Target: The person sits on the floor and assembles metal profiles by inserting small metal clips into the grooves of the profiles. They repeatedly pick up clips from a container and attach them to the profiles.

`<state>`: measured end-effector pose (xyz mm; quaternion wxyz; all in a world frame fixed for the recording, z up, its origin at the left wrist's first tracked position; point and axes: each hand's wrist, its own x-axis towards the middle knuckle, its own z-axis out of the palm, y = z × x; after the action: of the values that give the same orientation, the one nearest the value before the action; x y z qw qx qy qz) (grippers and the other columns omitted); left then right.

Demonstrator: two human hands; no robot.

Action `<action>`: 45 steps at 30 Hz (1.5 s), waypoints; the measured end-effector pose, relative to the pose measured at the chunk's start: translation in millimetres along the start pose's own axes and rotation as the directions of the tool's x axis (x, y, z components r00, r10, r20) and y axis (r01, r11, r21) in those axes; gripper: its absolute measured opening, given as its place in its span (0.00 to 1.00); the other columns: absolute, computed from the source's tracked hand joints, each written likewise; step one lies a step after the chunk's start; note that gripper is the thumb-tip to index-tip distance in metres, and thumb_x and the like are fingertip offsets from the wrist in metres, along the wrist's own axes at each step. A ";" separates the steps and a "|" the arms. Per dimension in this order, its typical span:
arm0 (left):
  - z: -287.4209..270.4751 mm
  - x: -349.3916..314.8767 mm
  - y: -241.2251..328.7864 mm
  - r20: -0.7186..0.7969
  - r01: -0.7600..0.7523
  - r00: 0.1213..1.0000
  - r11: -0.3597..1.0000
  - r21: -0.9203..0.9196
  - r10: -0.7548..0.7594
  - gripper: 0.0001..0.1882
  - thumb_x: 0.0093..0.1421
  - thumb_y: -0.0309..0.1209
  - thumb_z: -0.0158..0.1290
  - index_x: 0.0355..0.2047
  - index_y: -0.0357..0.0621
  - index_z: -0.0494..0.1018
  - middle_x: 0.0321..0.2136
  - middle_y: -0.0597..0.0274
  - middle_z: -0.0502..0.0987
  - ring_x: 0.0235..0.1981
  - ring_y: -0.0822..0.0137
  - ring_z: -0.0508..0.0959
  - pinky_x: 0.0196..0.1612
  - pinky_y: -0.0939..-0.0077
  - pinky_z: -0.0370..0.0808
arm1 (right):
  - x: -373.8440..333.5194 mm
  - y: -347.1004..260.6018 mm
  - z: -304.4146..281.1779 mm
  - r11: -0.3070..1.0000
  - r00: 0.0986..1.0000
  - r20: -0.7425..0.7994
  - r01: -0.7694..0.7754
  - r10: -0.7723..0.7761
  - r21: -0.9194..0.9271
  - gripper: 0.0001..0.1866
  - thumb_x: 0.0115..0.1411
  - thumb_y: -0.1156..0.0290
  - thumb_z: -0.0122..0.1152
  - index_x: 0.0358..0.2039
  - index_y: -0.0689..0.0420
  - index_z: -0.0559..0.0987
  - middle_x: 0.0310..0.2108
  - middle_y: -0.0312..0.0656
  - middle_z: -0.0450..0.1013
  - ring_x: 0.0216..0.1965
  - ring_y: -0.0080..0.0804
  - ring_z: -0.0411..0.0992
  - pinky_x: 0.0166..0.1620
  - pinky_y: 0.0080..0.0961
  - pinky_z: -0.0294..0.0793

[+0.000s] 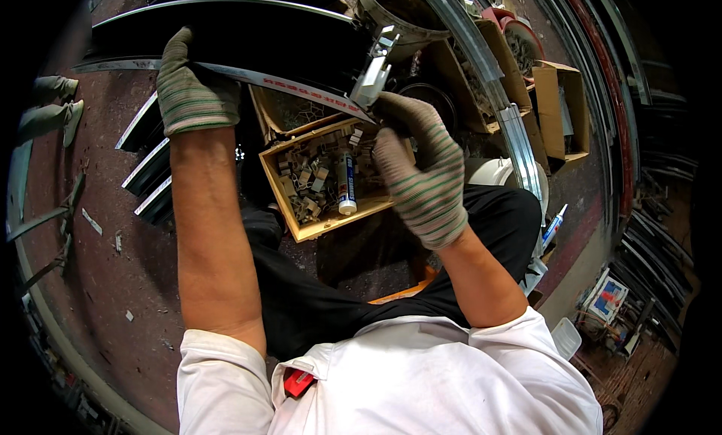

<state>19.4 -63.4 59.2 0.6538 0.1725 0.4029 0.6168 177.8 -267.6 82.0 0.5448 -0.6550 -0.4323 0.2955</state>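
A long black profile (248,40) with silver edges and a printed strip along its near edge lies across the top of my view. My left hand (199,89), in a grey-green striped knit glove, is closed around its near edge, left of the middle. My right hand (425,168), gloved alike, pinches at the profile's right end. There a silver metal corner bracket (372,77) stands up against that end, and my right fingertips are at its lower part, partly hidden. Below is a wooden box (301,230) with many small metal brackets (304,183) and a sealant tube (347,183).
A large bucket (402,21) stands beyond the profile's right end. Open cardboard boxes (556,111) and a metal rail (519,145) are to the right. More profiles (147,168) lie at left below my left hand. Another person's shoe (73,123) is at far left.
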 end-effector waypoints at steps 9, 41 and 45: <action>-10.2 17.2 -6.2 -0.040 -0.022 0.999 0.997 0.073 0.025 0.26 0.56 0.37 0.61 0.53 0.39 0.70 0.52 0.49 0.74 0.56 0.50 0.72 0.59 0.42 0.69 | 10.2 25.1 2.9 0.471 0.805 0.247 0.532 -0.539 -0.704 0.30 0.43 0.79 0.62 0.52 0.66 0.76 0.41 0.48 0.73 0.43 0.44 0.72 0.47 0.40 0.73; -53.0 58.0 14.8 -0.240 0.168 0.967 0.922 0.348 -0.085 0.23 0.54 0.36 0.62 0.49 0.40 0.74 0.46 0.48 0.79 0.47 0.50 0.79 0.52 0.49 0.79 | 68.1 461.3 -87.0 0.225 0.618 -0.163 -0.501 0.769 -0.836 0.40 0.55 0.48 0.64 0.61 0.61 0.66 0.57 0.56 0.71 0.58 0.50 0.71 0.57 0.42 0.72; -53.9 54.1 16.1 -0.162 0.184 0.977 0.936 0.301 -0.140 0.18 0.57 0.32 0.62 0.46 0.39 0.77 0.45 0.49 0.81 0.43 0.56 0.82 0.49 0.61 0.81 | 73.7 465.6 -83.6 0.284 0.607 -0.133 -0.540 0.783 -0.792 0.35 0.55 0.49 0.65 0.56 0.61 0.73 0.53 0.56 0.74 0.56 0.51 0.72 0.56 0.44 0.72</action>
<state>-35.9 -24.0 20.6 0.6372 0.1974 0.5530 0.4992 396.5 -255.7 -343.7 -0.0353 -0.8881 -0.2697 0.3706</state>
